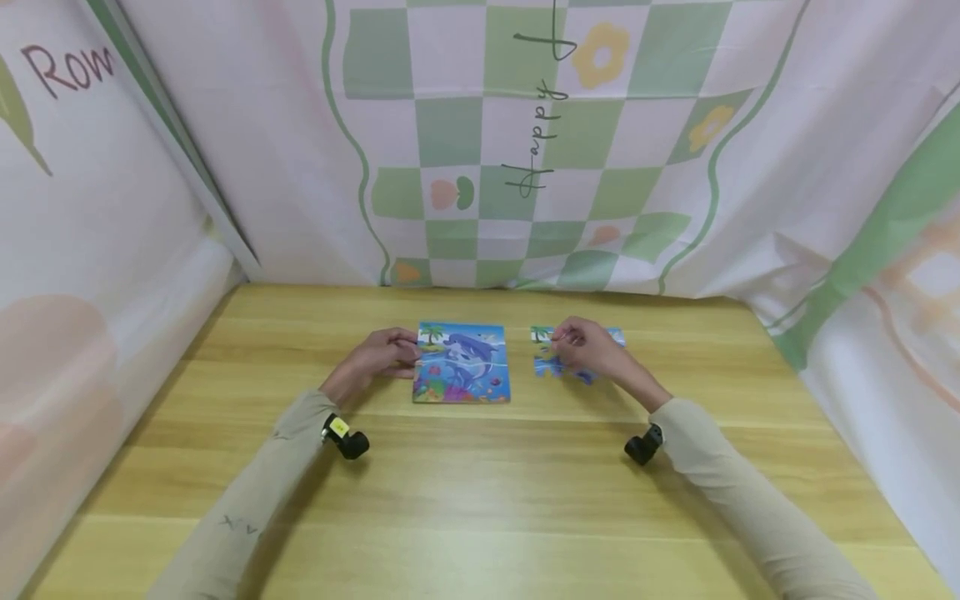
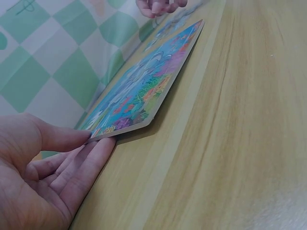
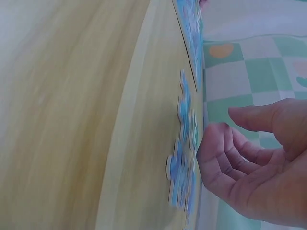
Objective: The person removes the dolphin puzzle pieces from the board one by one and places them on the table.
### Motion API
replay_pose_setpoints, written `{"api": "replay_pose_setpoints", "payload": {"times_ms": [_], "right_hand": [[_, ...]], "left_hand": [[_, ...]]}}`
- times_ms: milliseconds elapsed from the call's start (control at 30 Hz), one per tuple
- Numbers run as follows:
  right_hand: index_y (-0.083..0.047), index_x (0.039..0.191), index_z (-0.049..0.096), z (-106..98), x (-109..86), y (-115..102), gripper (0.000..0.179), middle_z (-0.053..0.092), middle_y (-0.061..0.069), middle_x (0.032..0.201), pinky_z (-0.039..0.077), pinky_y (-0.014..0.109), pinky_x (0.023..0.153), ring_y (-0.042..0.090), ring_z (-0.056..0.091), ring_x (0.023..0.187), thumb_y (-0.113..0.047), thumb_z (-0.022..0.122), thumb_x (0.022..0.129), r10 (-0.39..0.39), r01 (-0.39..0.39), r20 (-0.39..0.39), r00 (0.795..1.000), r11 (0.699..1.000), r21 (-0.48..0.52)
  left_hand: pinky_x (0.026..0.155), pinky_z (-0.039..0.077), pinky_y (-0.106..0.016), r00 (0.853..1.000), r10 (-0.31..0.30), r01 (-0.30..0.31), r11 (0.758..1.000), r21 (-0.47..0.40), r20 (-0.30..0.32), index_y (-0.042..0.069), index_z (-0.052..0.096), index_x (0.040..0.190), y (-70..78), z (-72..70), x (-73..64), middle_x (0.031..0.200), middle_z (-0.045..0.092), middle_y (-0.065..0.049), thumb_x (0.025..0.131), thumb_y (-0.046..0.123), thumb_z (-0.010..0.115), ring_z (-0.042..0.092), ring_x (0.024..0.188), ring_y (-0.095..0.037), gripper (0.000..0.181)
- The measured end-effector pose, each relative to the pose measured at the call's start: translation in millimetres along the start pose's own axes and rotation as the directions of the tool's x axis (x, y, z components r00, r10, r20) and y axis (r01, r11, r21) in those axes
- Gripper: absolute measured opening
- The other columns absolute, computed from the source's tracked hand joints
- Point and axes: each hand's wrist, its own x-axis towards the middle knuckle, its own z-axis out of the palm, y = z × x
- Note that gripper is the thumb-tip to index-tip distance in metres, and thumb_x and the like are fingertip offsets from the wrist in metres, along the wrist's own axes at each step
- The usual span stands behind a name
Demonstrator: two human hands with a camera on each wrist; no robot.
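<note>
My left hand pinches the board by its left edge, thumb above, fingers beneath; the board, its dolphin picture whole, sits on the table left of the pieces; my right hand is over the pieces, fingers loosely bent, thumb apart, nothing visible between them; the pieces lie in a patchy cluster, ragged on the near side; I judge the assembly partly done, with gaps left to fill; my right hand hides much of the cluster from the head view; right wrist view shows it nearly edge-on; count and joins cannot be verified.
</note>
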Motion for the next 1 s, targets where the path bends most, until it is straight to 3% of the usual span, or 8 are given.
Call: {"api": "replay_pose_setpoints", "payload": {"times_ms": [167, 333, 767, 900, 1000], "right_hand": [[0.010, 0.123, 0.058, 9.6, 7.9, -8.7, 0.025, 0.065, 0.026, 0.112, 0.067, 0.035, 0.066, 0.032, 0.067, 0.091, -0.006, 0.059, 0.104, -0.018, 0.018, 0.010, 1.000, 1.000, -0.019], [0.010, 0.121, 0.059, 19.1, 14.9, -19.4, 0.022, 0.064, 0.022, 0.109, 0.066, 0.033, 0.069, 0.029, 0.065, 0.093, -0.004, 0.061, 0.103, -0.048, 0.049, 0.025, 0.999, 0.999, -0.023], [0.012, 0.123, 0.054, 44.9, 26.0, -47.9, 0.030, 0.060, 0.025, 0.114, 0.070, 0.039, 0.079, 0.030, 0.066, 0.096, 0.003, 0.068, 0.098, -0.021, 0.010, 0.110, 0.994, 0.995, 0.103], [0.008, 0.126, 0.056, 51.8, 29.9, -53.7, 0.039, 0.062, 0.025, 0.121, 0.066, 0.043, 0.089, 0.035, 0.065, 0.105, -0.008, 0.076, 0.096, -0.025, 0.032, 0.137, 0.990, 0.999, -0.044], [0.006, 0.132, 0.056, 57.2, 32.5, -57.0, 0.051, 0.058, 0.027, 0.128, 0.061, 0.047, 0.096, 0.038, 0.061, 0.113, -0.017, 0.081, 0.093, -0.023, 0.049, 0.160, 0.987, 0.986, -0.162]], "left_hand": [[0.090, 0.067, -0.031, 1.000, -0.017, 0.017, 1.000, 0.009, -0.014, -0.006, 0.046, 0.146, 2.1, 0.2, -0.4, 0.121, 0.060, -0.016, 0.103, 0.001, 0.059, 0.065, 0.105, -0.025, 0.045], [0.090, 0.067, -0.031, 1.000, -0.009, 0.010, 1.000, 0.013, -0.015, -0.006, 0.046, 0.147, 1.7, 0.0, -1.5, 0.122, 0.060, -0.016, 0.104, 0.002, 0.059, 0.064, 0.107, -0.025, 0.046], [0.087, 0.067, -0.028, 1.000, -0.001, 0.001, 1.000, 0.013, -0.008, -0.006, 0.046, 0.147, -0.1, -0.1, -0.9, 0.123, 0.060, -0.016, 0.104, 0.003, 0.060, 0.066, 0.104, -0.023, 0.046], [0.087, 0.067, -0.028, 1.000, 0.002, -0.002, 1.000, 0.019, -0.007, -0.006, 0.045, 0.147, -0.6, -0.5, -1.0, 0.124, 0.060, -0.017, 0.105, 0.004, 0.059, 0.066, 0.104, -0.023, 0.046], [0.087, 0.067, -0.028, 1.000, 0.003, -0.003, 1.000, 0.018, -0.009, -0.006, 0.045, 0.147, -0.8, -0.2, -0.8, 0.124, 0.060, -0.017, 0.105, 0.003, 0.058, 0.066, 0.105, -0.024, 0.045]]}}
